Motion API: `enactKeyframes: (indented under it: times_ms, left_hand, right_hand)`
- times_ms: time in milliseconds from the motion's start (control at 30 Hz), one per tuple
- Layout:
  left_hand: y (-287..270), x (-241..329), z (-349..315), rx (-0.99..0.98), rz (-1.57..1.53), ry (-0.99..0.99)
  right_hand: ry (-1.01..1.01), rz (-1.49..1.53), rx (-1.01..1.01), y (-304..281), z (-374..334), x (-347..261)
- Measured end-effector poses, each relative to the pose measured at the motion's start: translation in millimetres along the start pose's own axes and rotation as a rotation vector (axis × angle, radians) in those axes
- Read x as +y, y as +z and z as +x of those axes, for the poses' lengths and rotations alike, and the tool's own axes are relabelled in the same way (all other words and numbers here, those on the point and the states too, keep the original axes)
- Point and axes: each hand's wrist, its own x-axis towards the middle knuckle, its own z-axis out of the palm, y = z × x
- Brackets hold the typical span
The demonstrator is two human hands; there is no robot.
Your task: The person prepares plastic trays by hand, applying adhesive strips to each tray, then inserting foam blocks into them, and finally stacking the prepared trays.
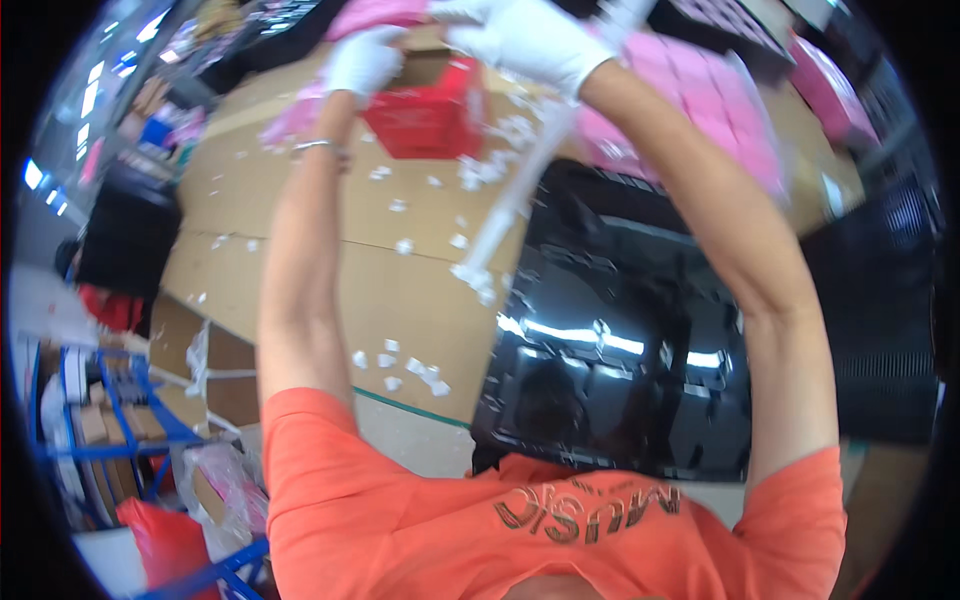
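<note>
At the far edge of the table, both my hands, in white gloves, are around a small open red box [425, 120]. My left hand [362, 66] is at the box's left side, its fingers curled; what they grip is hidden. My right hand [530, 45] reaches over the far right side of the box, fingers pointing left and smeared by motion. A pink bundle [375, 14] lies beyond my left hand, cut off by the picture's upper edge. Brown cardboard shows inside the box. More pink material [295, 120] lies left of the box.
Small white scraps [405, 246] are scattered over the cardboard-covered table [300, 255]. A glossy black tray [620, 390] sits near my body, with a pale strip [510, 200] beside it. Wrapped pink packs [690, 100] lie far right. A blue rack [120, 410] stands left.
</note>
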Motion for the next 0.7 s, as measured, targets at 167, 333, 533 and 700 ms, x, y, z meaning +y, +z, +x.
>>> enactKeyframes:
  times_ms: [167,333,533,700]
  left_hand:
    - [-27,-58,-31,0.25,-0.136,-0.122]
    - [-11,20,-61,0.38,-0.345,0.055]
    - [-4,139,-111,0.297,-0.375,0.386]
    - [-10,192,-122,0.265,-0.316,0.574]
  right_hand:
    - [0.263,0.178,-0.031,-128,-114,-67]
    - [0.632,-0.328,-0.401,-192,-292,-38]
    - [0.827,-0.377,-0.511,-154,-318,-85]
    - [0.671,-0.381,-0.398,-146,-320,-84]
